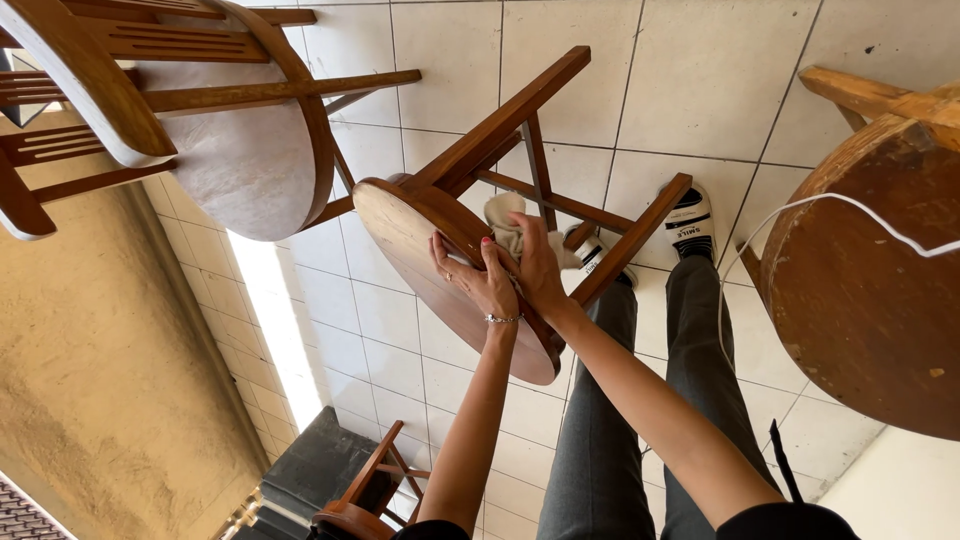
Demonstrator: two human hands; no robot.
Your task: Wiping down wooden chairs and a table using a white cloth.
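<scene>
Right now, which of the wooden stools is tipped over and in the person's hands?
The middle stool, tilted with its round seat facing left and legs pointing right. Both hands grip its seat rim; the right hand presses a cloth.

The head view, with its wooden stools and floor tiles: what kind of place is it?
Probably a café or a furniture workshop, though uncertain. Several round brown wooden stools and chairs are about, the pale tiled floor meets a tan plaster wall, and the hands hold a pale cloth to one stool.
</scene>
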